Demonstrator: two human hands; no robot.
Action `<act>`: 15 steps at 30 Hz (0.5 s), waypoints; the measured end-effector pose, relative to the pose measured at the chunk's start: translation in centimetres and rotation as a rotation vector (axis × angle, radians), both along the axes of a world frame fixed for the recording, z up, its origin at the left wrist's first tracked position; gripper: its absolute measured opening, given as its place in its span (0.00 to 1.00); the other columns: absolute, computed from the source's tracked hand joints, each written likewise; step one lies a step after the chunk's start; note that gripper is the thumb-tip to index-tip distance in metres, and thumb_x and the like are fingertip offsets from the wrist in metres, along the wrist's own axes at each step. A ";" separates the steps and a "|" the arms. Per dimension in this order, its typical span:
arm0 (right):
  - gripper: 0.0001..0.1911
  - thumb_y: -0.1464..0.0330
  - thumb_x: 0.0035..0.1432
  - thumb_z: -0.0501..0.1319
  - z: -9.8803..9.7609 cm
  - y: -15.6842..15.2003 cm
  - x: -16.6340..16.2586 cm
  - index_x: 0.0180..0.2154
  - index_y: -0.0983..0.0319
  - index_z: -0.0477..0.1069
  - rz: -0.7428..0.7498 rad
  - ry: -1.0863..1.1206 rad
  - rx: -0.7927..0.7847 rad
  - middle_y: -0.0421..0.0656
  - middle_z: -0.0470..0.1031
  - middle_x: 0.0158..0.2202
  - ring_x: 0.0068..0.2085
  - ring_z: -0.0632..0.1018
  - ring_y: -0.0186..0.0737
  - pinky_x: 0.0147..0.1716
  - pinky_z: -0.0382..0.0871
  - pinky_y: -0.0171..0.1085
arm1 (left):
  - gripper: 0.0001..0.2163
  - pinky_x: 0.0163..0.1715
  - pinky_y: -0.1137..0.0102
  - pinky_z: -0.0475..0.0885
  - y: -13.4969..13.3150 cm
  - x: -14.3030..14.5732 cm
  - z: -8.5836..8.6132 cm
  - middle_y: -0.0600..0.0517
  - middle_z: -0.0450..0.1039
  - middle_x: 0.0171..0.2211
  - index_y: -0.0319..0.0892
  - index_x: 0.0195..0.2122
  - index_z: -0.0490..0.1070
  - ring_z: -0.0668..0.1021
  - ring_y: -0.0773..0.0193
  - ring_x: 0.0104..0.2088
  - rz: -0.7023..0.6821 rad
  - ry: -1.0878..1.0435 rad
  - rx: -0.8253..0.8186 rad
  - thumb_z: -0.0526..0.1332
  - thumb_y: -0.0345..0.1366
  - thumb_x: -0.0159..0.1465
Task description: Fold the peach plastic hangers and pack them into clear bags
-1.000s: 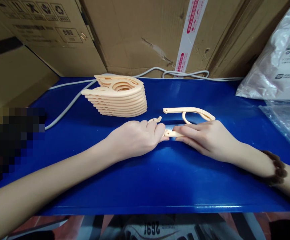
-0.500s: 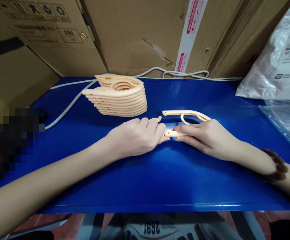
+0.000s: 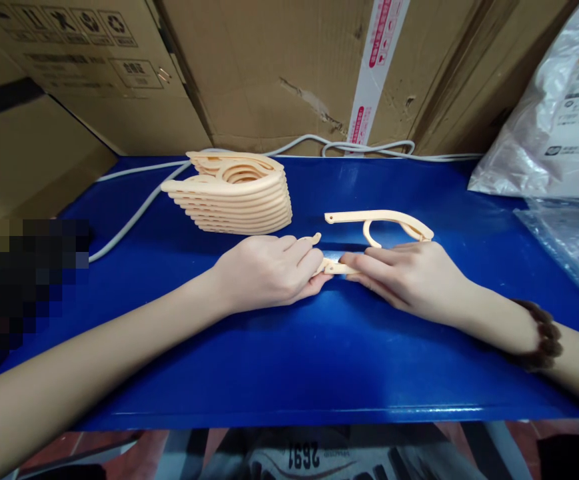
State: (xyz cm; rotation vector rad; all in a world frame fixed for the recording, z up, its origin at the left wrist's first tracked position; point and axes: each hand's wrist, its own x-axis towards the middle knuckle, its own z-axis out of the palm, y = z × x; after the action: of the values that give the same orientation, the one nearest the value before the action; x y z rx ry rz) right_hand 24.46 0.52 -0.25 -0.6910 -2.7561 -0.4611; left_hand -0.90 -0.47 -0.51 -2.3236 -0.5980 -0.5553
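Observation:
My left hand (image 3: 274, 273) is closed around a peach plastic hanger part, mostly hidden by the fingers; a small curved tip (image 3: 316, 238) sticks out above the knuckles. My right hand (image 3: 399, 277) pinches another peach hanger part, whose flat, holed end (image 3: 334, 268) meets the piece at my left fingertips. Whether the two are joined I cannot tell. Behind my right hand, a long curved hanger arm (image 3: 382, 216) with a hooked loop shows, reaching toward the left. Beyond my left hand stands a neat stack of folded peach plastic hangers (image 3: 249, 200).
Both hands are over a blue table (image 3: 279, 373). Cardboard boxes (image 3: 269, 67) line its back, with a white cable (image 3: 134, 223) along them. Clear plastic bags (image 3: 544, 140) lie at the right. A blurred-out patch (image 3: 19, 287) covers the left side.
My right hand has shifted slightly left, bringing the flat holed end closer against my left fingers. The curved arm behind it shows more of its length. My left hand has barely moved.

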 end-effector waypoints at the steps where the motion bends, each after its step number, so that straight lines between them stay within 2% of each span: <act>1: 0.18 0.62 0.76 0.49 0.0 -0.1 0.0 0.50 0.59 0.76 -0.009 -0.003 0.001 0.38 0.80 0.29 0.24 0.76 0.31 0.24 0.53 0.38 | 0.16 0.18 0.70 0.62 0.0 0.0 0.1 0.55 0.71 0.19 0.42 0.25 0.67 0.75 0.67 0.20 0.001 0.000 0.005 0.59 0.40 0.70; 9: 0.18 0.62 0.76 0.50 0.1 -0.4 -0.1 0.53 0.59 0.76 -0.055 -0.002 0.015 0.38 0.81 0.31 0.25 0.76 0.32 0.24 0.54 0.37 | 0.16 0.18 0.70 0.59 0.0 -0.1 0.2 0.56 0.69 0.18 0.43 0.24 0.66 0.73 0.68 0.18 0.009 -0.030 0.012 0.58 0.39 0.71; 15: 0.17 0.63 0.75 0.51 0.1 -0.5 -0.2 0.48 0.60 0.77 -0.028 0.009 0.024 0.37 0.79 0.29 0.25 0.76 0.31 0.25 0.55 0.37 | 0.16 0.18 0.71 0.62 0.0 -0.1 -0.1 0.57 0.70 0.18 0.43 0.24 0.67 0.75 0.68 0.19 -0.004 -0.033 -0.022 0.59 0.40 0.70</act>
State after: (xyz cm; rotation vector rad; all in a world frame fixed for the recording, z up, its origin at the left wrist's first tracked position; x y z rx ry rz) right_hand 24.26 0.05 -0.11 -0.7243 -2.7314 -0.4950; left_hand -1.04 -0.44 -0.64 -2.3406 -0.6175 -0.5931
